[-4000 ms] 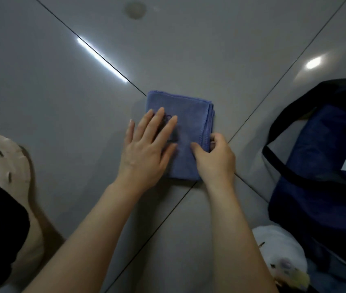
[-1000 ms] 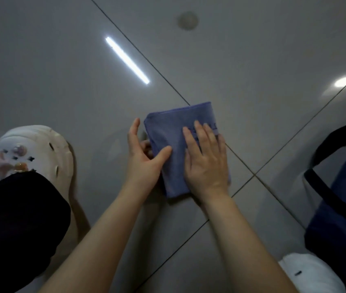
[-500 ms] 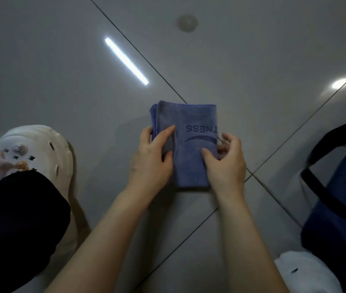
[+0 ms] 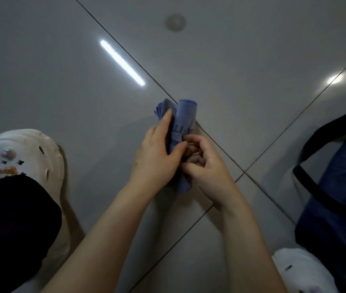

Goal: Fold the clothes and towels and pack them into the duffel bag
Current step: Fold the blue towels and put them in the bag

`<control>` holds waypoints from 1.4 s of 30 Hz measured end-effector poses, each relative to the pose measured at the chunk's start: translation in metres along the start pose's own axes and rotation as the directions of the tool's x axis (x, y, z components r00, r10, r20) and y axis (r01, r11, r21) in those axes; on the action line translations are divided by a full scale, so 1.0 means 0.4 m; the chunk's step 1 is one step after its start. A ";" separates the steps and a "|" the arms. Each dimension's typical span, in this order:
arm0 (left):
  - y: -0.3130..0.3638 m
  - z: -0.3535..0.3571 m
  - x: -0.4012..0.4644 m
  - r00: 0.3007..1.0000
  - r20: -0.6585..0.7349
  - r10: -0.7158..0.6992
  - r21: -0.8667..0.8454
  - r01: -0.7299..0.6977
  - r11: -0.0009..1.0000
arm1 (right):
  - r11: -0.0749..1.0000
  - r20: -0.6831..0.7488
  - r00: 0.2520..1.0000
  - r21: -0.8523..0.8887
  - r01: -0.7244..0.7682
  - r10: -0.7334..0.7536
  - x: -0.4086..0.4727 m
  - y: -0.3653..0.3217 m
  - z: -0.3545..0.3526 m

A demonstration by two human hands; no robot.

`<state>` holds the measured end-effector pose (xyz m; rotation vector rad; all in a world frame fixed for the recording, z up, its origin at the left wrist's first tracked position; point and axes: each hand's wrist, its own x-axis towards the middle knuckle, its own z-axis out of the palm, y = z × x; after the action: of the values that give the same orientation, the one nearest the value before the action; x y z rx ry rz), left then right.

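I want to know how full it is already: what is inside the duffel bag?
Only part of the duffel bag shows at the right edge: dark blue fabric and a black strap. No packed items can be made out; the rest of its inside lies out of frame.

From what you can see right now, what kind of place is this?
Probably an indoor room in a home, with the person working low on the floor. Glossy grey floor tiles reflect ceiling lights, white clogs are worn, and a navy duffel bag waits beside the blue towel.

The blue towel [image 4: 183, 121] bears dark lettering, partly hidden and unreadable.
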<state>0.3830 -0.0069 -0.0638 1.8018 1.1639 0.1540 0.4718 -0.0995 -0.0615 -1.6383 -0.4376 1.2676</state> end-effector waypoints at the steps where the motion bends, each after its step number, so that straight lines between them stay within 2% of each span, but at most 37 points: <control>1: -0.014 0.000 0.000 1.000 0.015 0.013 -0.003 -0.013 1.000 | 0.997 0.006 1.000 0.066 -0.025 0.025 -0.003 0.007 -0.002; 3: -0.032 -0.003 -0.003 0.998 0.026 0.059 -0.024 -0.058 0.998 | 0.984 0.020 0.998 0.167 -0.067 0.065 -0.007 0.018 -0.008; 5: -0.037 -0.007 -0.008 0.991 0.036 0.131 -0.019 -0.131 0.991 | 0.977 0.003 0.996 0.196 -0.086 0.087 -0.008 0.023 -0.013; 9: -0.042 -0.019 -0.011 0.959 0.156 0.237 0.048 -0.247 0.968 | 0.985 -0.028 0.993 0.135 -0.106 0.110 -0.011 0.019 -0.016; 12: -0.051 -0.026 -0.007 0.946 0.257 0.199 0.044 -0.217 0.975 | 0.985 -0.071 0.984 0.053 -0.162 0.165 -0.017 0.003 -0.012; 14: -0.043 -0.033 -0.012 0.952 0.274 0.139 0.009 -0.147 0.989 | 0.974 -0.169 0.966 -0.081 -0.212 0.196 -0.029 -0.019 -0.029; 17: -0.001 -0.046 -0.041 0.958 0.272 0.091 -0.004 -0.094 0.996 | 0.897 -0.304 0.939 -0.352 -0.267 0.160 -0.077 -0.082 -0.065; 20: 0.064 -0.051 -0.076 0.949 0.310 0.065 -0.063 -0.047 0.997 | 0.860 -0.292 0.954 -0.466 -0.209 0.074 -0.150 -0.163 -0.095; 24: 0.168 -0.062 -0.153 0.889 0.448 0.096 -0.108 -0.053 0.993 | 0.724 -0.184 0.979 -0.663 -0.193 0.092 -0.305 -0.261 -0.127; 29: 0.281 -0.059 -0.292 0.828 0.539 0.156 -0.134 -0.098 0.986 | 0.469 -0.178 0.966 -0.848 -0.247 0.187 -0.495 -0.350 -0.207; 35: 0.364 0.000 -0.477 0.828 0.467 0.310 0.066 -0.382 0.922 | 0.313 -0.308 0.919 -0.872 -0.376 0.247 -0.743 -0.396 -0.311; 38: 0.441 0.024 -0.545 0.796 0.461 0.393 0.064 -0.471 0.880 | 0.333 -0.353 0.905 -0.845 -0.418 0.239 -0.849 -0.433 -0.368; 42: 0.566 0.063 -0.583 0.707 0.483 0.515 -0.014 -0.583 0.813 | 0.512 -0.331 0.922 -0.766 -0.388 0.204 -0.943 -0.492 -0.426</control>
<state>0.4164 -0.2222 0.1791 2.1190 0.2668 -0.0251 0.5275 -0.3753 0.3005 -2.7354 -0.7143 1.1775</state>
